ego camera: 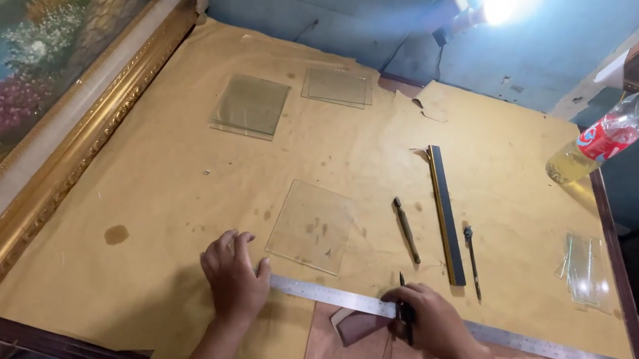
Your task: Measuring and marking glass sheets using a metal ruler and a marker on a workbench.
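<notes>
At the table's (158,204) near edge, the right hand (435,321) pinches a dark cutting tool (405,311), its tip hidden, against a steel ruler (535,345) running off frame. The left hand (235,274) presses flat, holding nothing, at the ruler's end, near a glass pane (312,226).

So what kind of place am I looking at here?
Probably a picture-framing workshop: cut glass panes on a paper-covered bench, a long steel ruler under both hands, and a gilt-framed landscape painting leaning alongside.
</notes>
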